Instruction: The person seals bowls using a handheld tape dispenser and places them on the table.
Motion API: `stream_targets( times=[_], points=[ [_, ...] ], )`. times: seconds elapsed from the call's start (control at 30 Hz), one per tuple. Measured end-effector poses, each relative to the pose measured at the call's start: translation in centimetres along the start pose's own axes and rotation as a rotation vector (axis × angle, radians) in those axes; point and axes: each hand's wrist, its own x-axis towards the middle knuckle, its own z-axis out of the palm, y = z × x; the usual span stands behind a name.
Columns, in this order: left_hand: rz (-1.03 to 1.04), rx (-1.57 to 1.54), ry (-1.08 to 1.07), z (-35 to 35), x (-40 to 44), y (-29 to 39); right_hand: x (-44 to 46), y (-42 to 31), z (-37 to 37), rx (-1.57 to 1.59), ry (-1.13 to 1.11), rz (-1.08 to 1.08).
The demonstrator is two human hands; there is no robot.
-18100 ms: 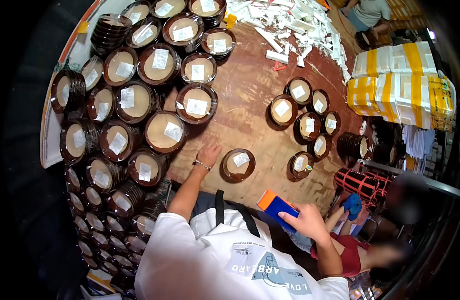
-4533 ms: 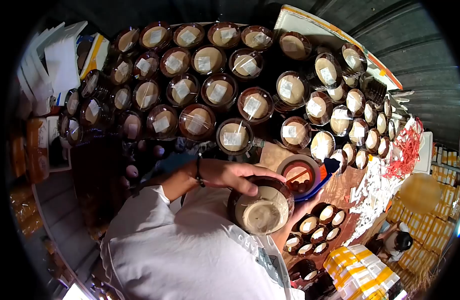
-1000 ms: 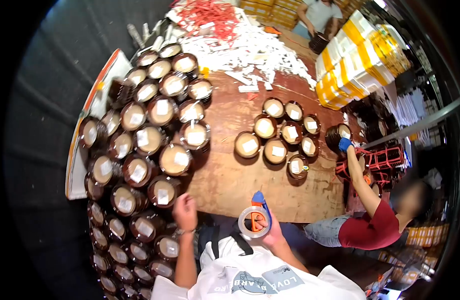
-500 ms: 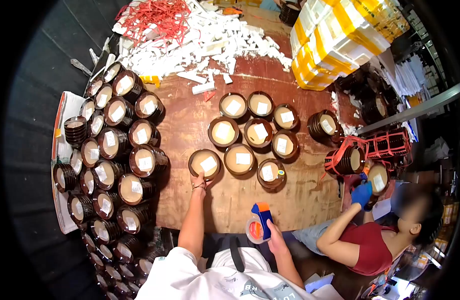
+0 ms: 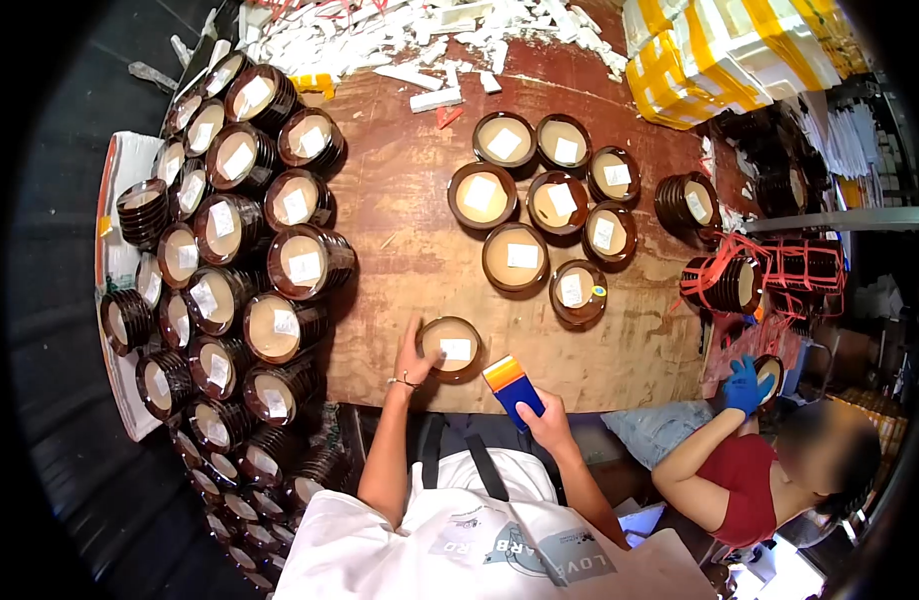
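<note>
Near the table's front edge stands a stack of brown dishes (image 5: 450,333), glossy-rimmed, with a beige face and a white label on top. My left hand (image 5: 414,358) is at its left side, fingers stretched along the rim and thumb apart over the edge. A tape dispenser (image 5: 513,390), blue with an orange end, is gripped in my right hand (image 5: 550,424), just right of that stack. Its tape roll does not show from this angle. Beyond it, several similar labelled stacks (image 5: 523,262) stand grouped, one (image 5: 578,290) bearing a small yellow-and-blue sticker.
Rows of labelled dish stacks (image 5: 302,268) fill the left side. White foam pieces (image 5: 430,45) cover the far end, beside taped foam boxes (image 5: 725,60). At right, a person in blue gloves (image 5: 747,386) handles a dish stack near bundles tied with red strapping (image 5: 725,275).
The near stack has come closer to the table's front edge, and my left hand has loosened to its side. My right hand has turned the dispenser. My view has shifted.
</note>
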Motion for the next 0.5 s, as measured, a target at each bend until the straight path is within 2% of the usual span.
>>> stream_targets(
  times=[0.1, 0.17, 0.43, 0.5],
  points=[
    [0.05, -0.032, -0.074, 0.5, 2.7, -0.5, -0.1, 0.0, 1.3, 0.002, -0.004, 0.043],
    [0.02, -0.024, -0.076, 0.4, 3.0, 0.1, -0.2, -0.3, 2.3, 0.092, 0.029, 0.073],
    [-0.016, -0.023, -0.095, 0.0, 3.4, -0.1, 0.5, 0.2, 4.0, 0.087, 0.058, 0.061],
    [-0.061, -0.095, -0.165, -0.1, 3.6, -0.4, 0.9, 0.0, 4.0, 0.075, 0.048, 0.057]
  ],
)
